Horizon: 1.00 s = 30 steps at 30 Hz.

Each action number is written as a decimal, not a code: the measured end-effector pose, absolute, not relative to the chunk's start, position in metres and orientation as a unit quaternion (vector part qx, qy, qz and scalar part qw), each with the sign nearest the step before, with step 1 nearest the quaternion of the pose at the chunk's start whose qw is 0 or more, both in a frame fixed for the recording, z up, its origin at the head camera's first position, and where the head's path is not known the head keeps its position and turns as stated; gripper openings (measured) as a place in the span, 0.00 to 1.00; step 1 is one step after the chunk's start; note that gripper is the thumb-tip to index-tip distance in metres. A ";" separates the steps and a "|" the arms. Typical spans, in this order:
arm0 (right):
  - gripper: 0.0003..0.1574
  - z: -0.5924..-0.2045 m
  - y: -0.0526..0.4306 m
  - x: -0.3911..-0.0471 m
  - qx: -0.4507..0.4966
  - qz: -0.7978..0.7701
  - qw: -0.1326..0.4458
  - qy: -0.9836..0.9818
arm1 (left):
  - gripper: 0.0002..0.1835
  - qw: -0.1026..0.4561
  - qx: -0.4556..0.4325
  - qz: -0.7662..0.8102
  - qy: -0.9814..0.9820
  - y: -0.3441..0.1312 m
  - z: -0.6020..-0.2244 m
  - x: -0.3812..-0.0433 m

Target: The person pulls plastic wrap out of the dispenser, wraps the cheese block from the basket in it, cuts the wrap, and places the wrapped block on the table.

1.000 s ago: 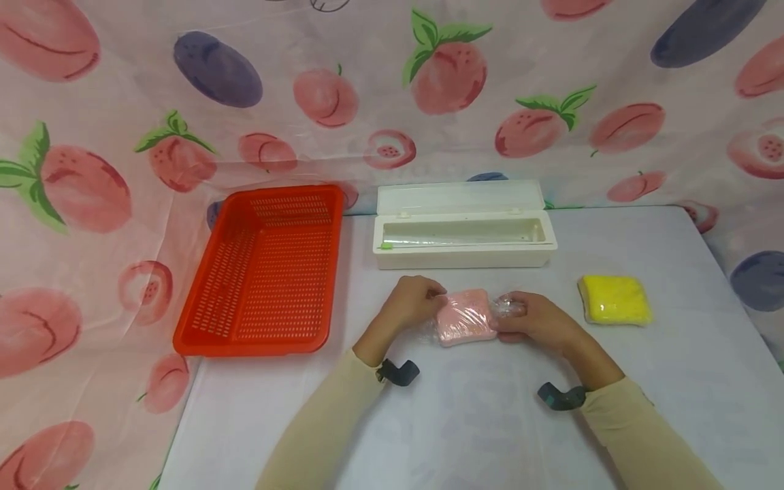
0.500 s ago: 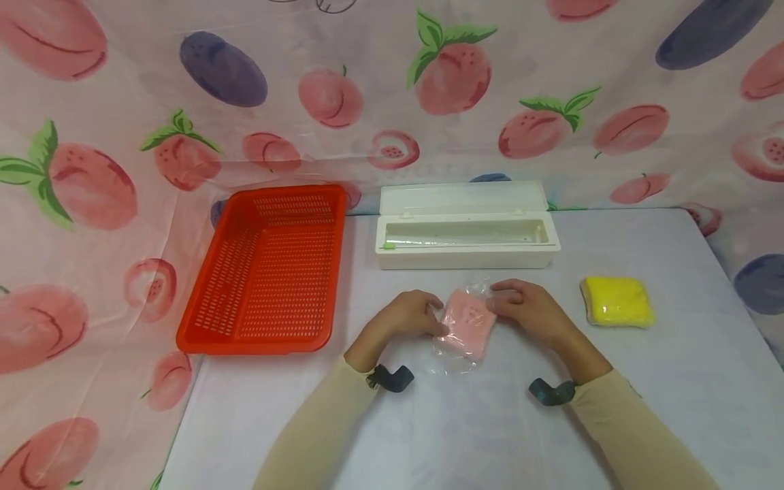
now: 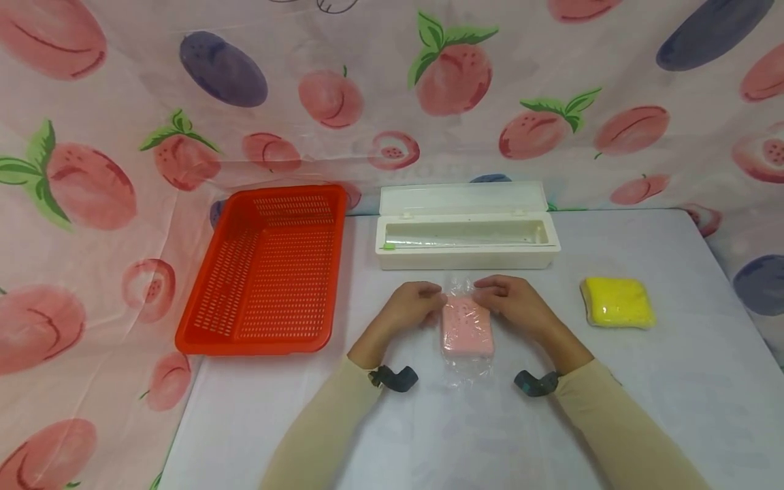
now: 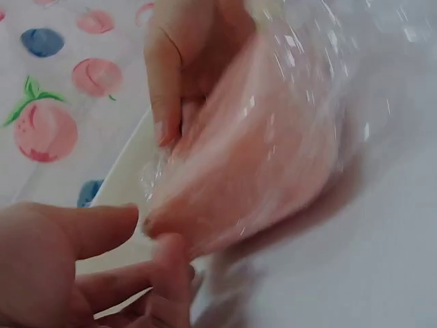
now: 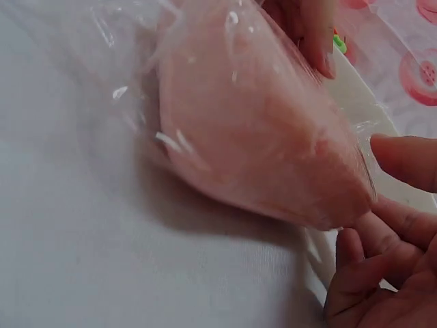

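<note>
A soft-looking pink block (image 3: 467, 328) wrapped in clear plastic film lies between my hands on the white table, its exact kind unclear. Loose film sticks out past its near and far ends. My left hand (image 3: 416, 304) holds the far left corner, with thumb and fingers (image 4: 171, 263) about it. At the far right corner is my right hand (image 3: 507, 299), its curled fingers (image 5: 362, 273) under the edge and its thumb just above. In both wrist views the block (image 5: 252, 116) is tilted, with one edge raised off the table. The fingers partly hide its far corners.
Behind the hands stands a long white cling film box (image 3: 468, 259), lid up, with a green slider on its front edge. A red plastic basket (image 3: 335, 272) is at the left. At the right lies a yellow block (image 3: 618, 302) in film. A fruit-print curtain (image 3: 367, 41) hangs behind.
The pink block has turned from lying crosswise to pointing away from me. My right hand has moved from the film at its right side to the far right corner; the left to the far left.
</note>
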State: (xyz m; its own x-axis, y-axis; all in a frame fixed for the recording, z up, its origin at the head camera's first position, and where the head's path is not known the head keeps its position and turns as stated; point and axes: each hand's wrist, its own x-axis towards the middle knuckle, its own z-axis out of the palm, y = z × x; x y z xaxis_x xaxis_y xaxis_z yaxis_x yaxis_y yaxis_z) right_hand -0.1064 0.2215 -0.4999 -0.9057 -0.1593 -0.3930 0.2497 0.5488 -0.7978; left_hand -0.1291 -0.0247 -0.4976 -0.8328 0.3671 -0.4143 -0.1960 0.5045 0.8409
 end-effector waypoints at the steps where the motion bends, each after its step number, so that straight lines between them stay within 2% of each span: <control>1: 0.33 -0.500 0.220 -0.107 0.029 -0.477 0.215 0.852 | 0.25 0.290 0.036 0.522 0.801 -0.023 -0.501 -0.130; 4: 0.34 -0.503 0.216 -0.108 0.037 -0.484 0.212 0.848 | 0.23 0.304 -0.006 0.582 0.754 -0.018 -0.510 -0.130; 12: 0.27 -0.508 0.210 -0.108 0.071 -0.511 0.201 0.833 | 0.18 0.302 -0.041 0.638 0.707 -0.011 -0.518 -0.129; 23: 0.25 -0.508 0.211 -0.106 0.071 -0.555 0.196 0.806 | 0.16 0.307 -0.036 0.667 0.678 -0.012 -0.521 -0.129; 30: 0.25 -0.505 0.211 -0.103 0.064 -0.577 0.193 0.791 | 0.13 0.276 0.002 0.646 0.711 -0.012 -0.519 -0.126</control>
State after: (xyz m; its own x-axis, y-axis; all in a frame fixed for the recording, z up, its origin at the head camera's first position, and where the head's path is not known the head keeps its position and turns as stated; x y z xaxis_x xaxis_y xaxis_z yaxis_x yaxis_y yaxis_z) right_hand -0.1027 0.2114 -0.5052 -0.9174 -0.1214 -0.3790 0.3236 0.3267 -0.8880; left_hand -0.1263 -0.0124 -0.5188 -0.8476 0.3591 -0.3906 -0.3547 0.1641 0.9205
